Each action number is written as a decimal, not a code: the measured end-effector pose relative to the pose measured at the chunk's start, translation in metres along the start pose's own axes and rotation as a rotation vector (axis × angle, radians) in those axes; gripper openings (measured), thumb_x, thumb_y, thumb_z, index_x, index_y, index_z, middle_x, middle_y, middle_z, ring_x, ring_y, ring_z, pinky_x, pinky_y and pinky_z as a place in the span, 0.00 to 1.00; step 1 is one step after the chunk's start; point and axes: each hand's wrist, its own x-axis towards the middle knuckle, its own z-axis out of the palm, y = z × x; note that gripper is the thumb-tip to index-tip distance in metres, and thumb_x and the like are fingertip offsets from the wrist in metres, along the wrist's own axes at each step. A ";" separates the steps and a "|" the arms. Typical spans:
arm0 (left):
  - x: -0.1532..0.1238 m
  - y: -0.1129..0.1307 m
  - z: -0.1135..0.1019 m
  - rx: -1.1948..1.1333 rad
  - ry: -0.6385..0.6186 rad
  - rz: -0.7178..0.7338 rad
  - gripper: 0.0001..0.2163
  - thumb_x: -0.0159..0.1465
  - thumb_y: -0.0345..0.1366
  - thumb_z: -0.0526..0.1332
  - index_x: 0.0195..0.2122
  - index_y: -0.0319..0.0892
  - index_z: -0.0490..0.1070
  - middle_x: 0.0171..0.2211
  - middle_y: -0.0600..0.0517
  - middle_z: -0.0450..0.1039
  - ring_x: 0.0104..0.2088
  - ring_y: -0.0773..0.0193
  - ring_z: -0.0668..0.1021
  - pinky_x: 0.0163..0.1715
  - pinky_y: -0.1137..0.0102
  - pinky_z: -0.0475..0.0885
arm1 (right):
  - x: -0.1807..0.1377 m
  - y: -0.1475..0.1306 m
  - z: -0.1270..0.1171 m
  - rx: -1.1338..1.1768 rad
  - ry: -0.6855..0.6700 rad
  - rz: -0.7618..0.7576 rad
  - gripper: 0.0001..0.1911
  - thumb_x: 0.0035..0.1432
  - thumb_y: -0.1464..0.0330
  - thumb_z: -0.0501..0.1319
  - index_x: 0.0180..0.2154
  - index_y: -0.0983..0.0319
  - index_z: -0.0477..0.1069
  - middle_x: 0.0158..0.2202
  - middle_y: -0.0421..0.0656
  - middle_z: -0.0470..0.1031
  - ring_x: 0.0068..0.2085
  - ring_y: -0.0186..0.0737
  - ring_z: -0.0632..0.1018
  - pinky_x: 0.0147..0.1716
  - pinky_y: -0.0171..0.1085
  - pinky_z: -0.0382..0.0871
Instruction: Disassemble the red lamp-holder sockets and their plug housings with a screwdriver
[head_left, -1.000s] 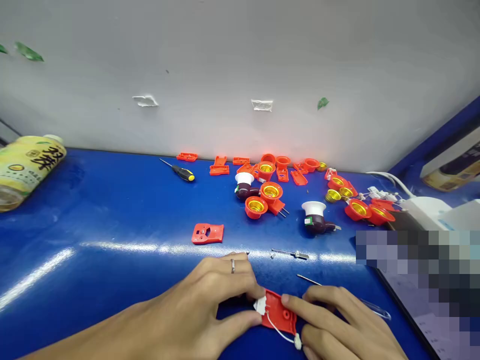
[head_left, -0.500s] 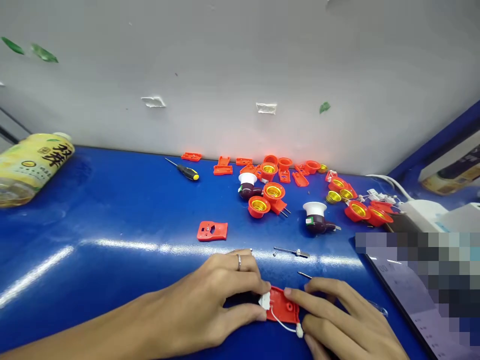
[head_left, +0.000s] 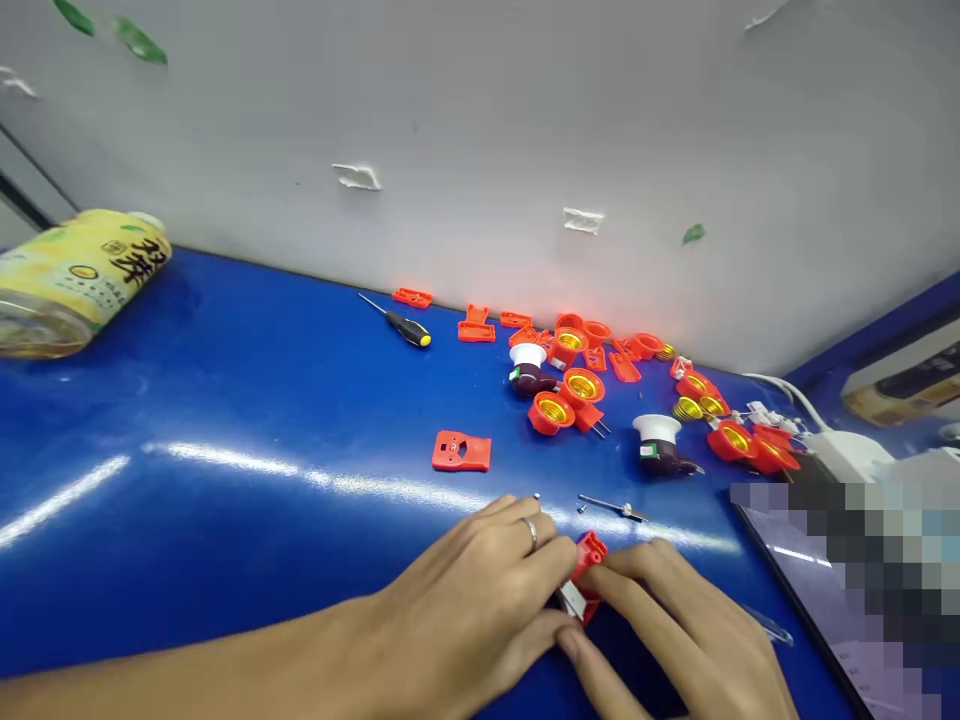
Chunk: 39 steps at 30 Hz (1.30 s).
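Observation:
My left hand (head_left: 487, 595) is closed on a red plastic casing half (head_left: 591, 551), pinching it at its left side. A white block (head_left: 573, 599) sits at the casing, close to my left fingertips. The casing stands tilted, partly hidden by fingers. On its right side, my right hand (head_left: 686, 625) presses its fingertips against it, with the thumb near the white block. Just beyond the hands lie a thin metal rod with a flat end (head_left: 611, 506) and a tiny screw (head_left: 582, 510). A red cover plate with cut-outs (head_left: 460, 453) lies farther left.
A black-and-yellow screwdriver (head_left: 407, 328) lies toward the wall. Red sockets with gold threads (head_left: 583, 385) and a white-and-maroon lamp holder (head_left: 658, 448) cluster at the back right. A yellow-labelled bottle (head_left: 90, 280) lies at left; a dark-edged screen (head_left: 840, 610) borders the right.
The red casing has turned from lying nearly flat to standing tilted between my hands. My hands have drawn closer together, and the white wire is hidden now. The camera view has shifted and rotated slightly.

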 end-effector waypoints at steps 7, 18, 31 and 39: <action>-0.002 0.000 -0.010 -0.088 -0.065 -0.023 0.08 0.62 0.27 0.65 0.41 0.41 0.70 0.37 0.50 0.75 0.38 0.58 0.77 0.40 0.66 0.74 | -0.010 0.007 0.001 0.012 -0.051 -0.043 0.07 0.62 0.71 0.64 0.42 0.64 0.77 0.33 0.43 0.78 0.30 0.33 0.80 0.28 0.29 0.76; 0.001 -0.011 -0.012 -0.002 -0.096 0.157 0.06 0.64 0.23 0.58 0.36 0.42 0.69 0.33 0.52 0.75 0.34 0.61 0.77 0.39 0.68 0.72 | -0.005 0.000 0.008 0.057 -0.029 -0.041 0.08 0.62 0.76 0.59 0.39 0.65 0.77 0.32 0.44 0.79 0.31 0.32 0.81 0.30 0.27 0.75; 0.000 -0.010 -0.007 -0.009 -0.034 0.163 0.07 0.64 0.24 0.59 0.38 0.41 0.73 0.33 0.53 0.76 0.37 0.62 0.77 0.40 0.70 0.72 | -0.005 0.000 0.007 0.026 -0.027 -0.054 0.07 0.64 0.74 0.59 0.38 0.64 0.76 0.30 0.43 0.79 0.28 0.31 0.81 0.29 0.27 0.75; 0.000 -0.008 -0.005 -0.039 -0.034 0.095 0.07 0.66 0.24 0.60 0.39 0.42 0.74 0.35 0.53 0.77 0.38 0.60 0.78 0.43 0.68 0.71 | -0.011 0.007 0.005 -0.021 -0.063 -0.091 0.05 0.64 0.72 0.59 0.40 0.63 0.74 0.31 0.44 0.80 0.30 0.34 0.82 0.30 0.29 0.77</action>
